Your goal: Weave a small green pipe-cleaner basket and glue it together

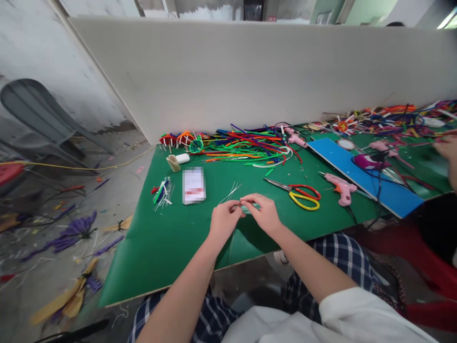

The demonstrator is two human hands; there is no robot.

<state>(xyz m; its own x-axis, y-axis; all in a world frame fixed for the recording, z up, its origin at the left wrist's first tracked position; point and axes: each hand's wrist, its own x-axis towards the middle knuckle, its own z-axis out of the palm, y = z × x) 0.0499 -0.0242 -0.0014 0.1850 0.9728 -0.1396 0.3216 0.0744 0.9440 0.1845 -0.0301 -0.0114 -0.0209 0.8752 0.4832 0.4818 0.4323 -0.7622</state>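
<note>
My left hand (223,219) and my right hand (263,213) meet above the green table (171,238), near its front edge. Both are closed in a pinch. Several thin pale wires (231,191) fan up and to the left from my left fingers. Between the two hands my right fingers pinch a small pale green piece (247,207) that I cannot make out clearly.
Scissors (298,193) with red and yellow handles lie right of my hands, a pink glue gun (341,186) beyond them. A pile of coloured pipe cleaners (250,145) lies at the back. A white packet (193,186), a blue board (367,176), another person's hand (448,147) at right.
</note>
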